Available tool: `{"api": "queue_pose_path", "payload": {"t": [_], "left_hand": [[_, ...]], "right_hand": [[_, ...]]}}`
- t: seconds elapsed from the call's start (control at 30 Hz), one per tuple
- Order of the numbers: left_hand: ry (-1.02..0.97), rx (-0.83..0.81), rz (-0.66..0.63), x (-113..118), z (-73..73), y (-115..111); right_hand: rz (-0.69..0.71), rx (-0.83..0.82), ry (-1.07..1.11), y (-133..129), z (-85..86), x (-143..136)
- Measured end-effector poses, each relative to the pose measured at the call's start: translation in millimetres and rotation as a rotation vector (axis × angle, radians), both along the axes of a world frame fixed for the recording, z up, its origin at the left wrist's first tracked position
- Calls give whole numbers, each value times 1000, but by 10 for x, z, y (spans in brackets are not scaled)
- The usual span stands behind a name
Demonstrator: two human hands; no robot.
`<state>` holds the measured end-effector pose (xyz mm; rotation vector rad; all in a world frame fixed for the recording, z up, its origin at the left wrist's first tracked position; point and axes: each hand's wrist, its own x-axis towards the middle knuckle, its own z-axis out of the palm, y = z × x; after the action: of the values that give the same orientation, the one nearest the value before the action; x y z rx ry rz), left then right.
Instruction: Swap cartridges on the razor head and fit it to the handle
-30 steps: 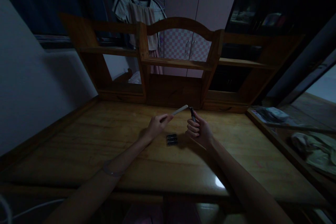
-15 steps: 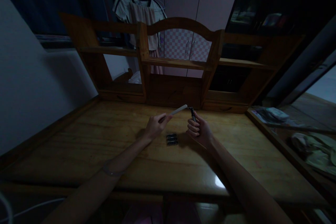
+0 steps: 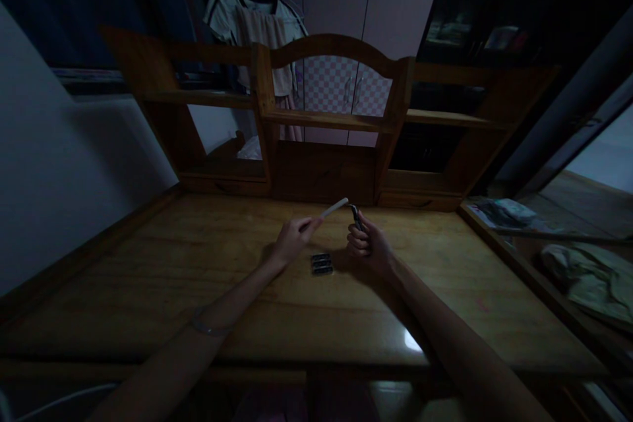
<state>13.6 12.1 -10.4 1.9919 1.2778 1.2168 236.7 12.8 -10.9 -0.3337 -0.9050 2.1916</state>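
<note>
Over the middle of the wooden desk (image 3: 237, 303), my left hand (image 3: 295, 239) is closed on the lower end of a white stick (image 3: 336, 207), which points up and to the right. My right hand (image 3: 366, 241) wraps round a dark lighter-like tool (image 3: 357, 216) with a thin tip. That tip is close to the stick's upper end; whether they touch is too small to tell. Between my hands and nearer to me, a small pack of several dark batteries (image 3: 322, 264) lies on the desk.
A wooden shelf unit (image 3: 324, 120) stands along the desk's far edge. Clothes (image 3: 267, 33) hang behind it. At the right, a lower surface holds a plastic-wrapped item (image 3: 515, 211) and pale cloth (image 3: 593, 280). A white wall (image 3: 74, 165) borders the left side.
The view has shifted slightly. My right hand has tilted the dark tool a little, and its tip still sits near the white stick's end. Both hands keep their hold.
</note>
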Motion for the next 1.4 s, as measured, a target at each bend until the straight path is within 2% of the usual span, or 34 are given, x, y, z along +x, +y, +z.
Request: {"api": "queue_pose_path", "payload": {"t": [0.1, 0.2, 0.27, 0.33, 0.4, 0.47, 0.53, 0.6, 0.8, 1.03, 1.2, 1.4], "left_hand": [[-32, -32, 72, -28, -17, 42], [-135, -45, 60, -44, -8, 43], [-149, -50, 9, -23, -3, 24], [-95, -52, -15, 4, -7, 17], [-28, -60, 29, 5, -18, 36], [8, -63, 109, -32, -24, 70], [6, -48, 163, -83, -14, 91], [-29, -26, 157, -109, 8, 81], [-76, -63, -88, -7, 22, 17], [-132, -91, -24, -68, -5, 59], [-132, -149, -171, 1, 37, -21], [-132, -108, -39, -12, 50, -2]], "right_hand": [[19, 19, -55, 2, -14, -16], [-46, 76, -134, -2, -17, -43], [-197, 170, -260, -27, -16, -72], [-447, 346, -437, -76, -8, -108], [-679, 552, -580, -140, 8, -143], [-785, 666, -633, -198, 31, -172], [-793, 677, -629, -232, 55, -188], [-780, 645, -601, -240, 72, -189], [-712, 599, -601, -178, 38, -153], [-720, 486, -501, -120, 18, -138], [-705, 477, -521, -145, 56, -117], [-680, 494, -546, -164, 54, -117]]}}
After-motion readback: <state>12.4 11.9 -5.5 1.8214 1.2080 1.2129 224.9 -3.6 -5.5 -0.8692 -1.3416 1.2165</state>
